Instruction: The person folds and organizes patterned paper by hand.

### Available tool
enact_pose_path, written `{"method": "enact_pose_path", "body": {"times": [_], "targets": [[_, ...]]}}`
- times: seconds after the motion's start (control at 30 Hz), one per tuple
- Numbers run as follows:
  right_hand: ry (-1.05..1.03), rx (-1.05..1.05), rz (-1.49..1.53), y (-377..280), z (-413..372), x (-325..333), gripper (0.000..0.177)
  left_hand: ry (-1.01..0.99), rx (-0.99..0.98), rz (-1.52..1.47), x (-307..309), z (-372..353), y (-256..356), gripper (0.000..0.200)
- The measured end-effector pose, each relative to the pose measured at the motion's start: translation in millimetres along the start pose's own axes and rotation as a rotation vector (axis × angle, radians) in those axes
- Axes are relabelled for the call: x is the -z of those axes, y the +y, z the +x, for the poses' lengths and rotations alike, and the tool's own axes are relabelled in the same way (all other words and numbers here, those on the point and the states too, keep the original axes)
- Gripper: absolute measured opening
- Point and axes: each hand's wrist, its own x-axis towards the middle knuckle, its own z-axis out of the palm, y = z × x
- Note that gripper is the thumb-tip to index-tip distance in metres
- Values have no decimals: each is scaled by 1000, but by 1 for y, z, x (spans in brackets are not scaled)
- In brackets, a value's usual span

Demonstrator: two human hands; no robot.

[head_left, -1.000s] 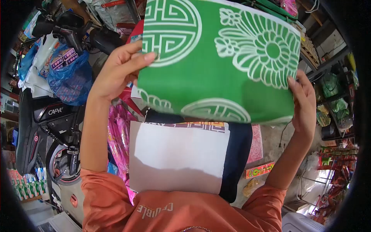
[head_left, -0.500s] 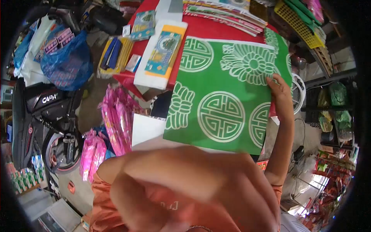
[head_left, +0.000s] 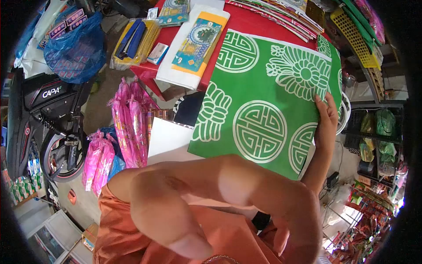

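green sheet point(head_left: 263, 97): spread over the red worktop point(head_left: 246, 20)'s near right corner, overhanging its near edge.
right hand point(head_left: 327, 121): fingers point(head_left: 320, 102) pinch the sheet's right edge.
left hand point(head_left: 198, 207): blurred, close to the camera, off the sheet; cannot tell its finger spread.

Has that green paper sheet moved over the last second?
Yes. The green paper sheet came down: it hid the red table before, now lies against its near edge, held by the right hand alone.

Right hand point(head_left: 327, 123) gripping green patterned sheet point(head_left: 259, 101) by its edge, red table point(head_left: 246, 26) behind, pink packets point(head_left: 127, 127) nearby
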Motion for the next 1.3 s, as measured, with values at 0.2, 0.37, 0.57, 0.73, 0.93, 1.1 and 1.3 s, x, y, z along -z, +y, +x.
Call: {"method": "enact_pose_path", "body": {"times": [0.2, 0.37, 0.57, 0.73, 0.93, 1.1, 1.3], "targets": [[-43, 51, 63, 15, 1, 5, 31, 72, -17, 111, 13, -2, 4, 46], [14, 146, 107, 28, -4, 0, 36, 770, 210, 790, 101, -61, 0, 52], [-55, 126, 214, 29, -9, -13, 43, 884, 472, 790, 140, -88, -27, 56], [-68, 87, 317, 33, -5, -4, 35, 801, 407, 517, 167, -67, -55, 51], [-190, -60, 168, 1, -2, 17, 28, 835, 428, 437, 164, -58, -65, 35], [-286, -149, 26, -11, 6, 26, 24, 765, 455, 437, 156, -58, -65, 33], [-306, -140, 31, -1, 13, 39, 25, 719, 478, 343, 166, -65, -67, 41]]}}
